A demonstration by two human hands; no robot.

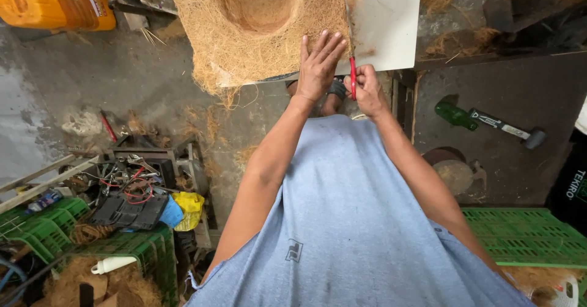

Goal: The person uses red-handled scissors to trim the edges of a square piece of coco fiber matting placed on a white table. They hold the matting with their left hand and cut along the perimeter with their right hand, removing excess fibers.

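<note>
On the white board (388, 25), coir mat (257, 32) lies under left fingers (324, 47).

White board (391, 25) under a coir fibre mat (257, 32), grey floor (122, 81) below

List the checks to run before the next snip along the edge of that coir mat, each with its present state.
1. Left hand pressing flat on the coir mat: ok.
2. Right hand has a grip on the red-handled scissors: ok.
3. Blades meeting the mat's edge: cannot tell, too thin to see.
4. Left fingertips clear of the blade line: not ok, very close.
5. Mat backed by the white board: ok.
</note>
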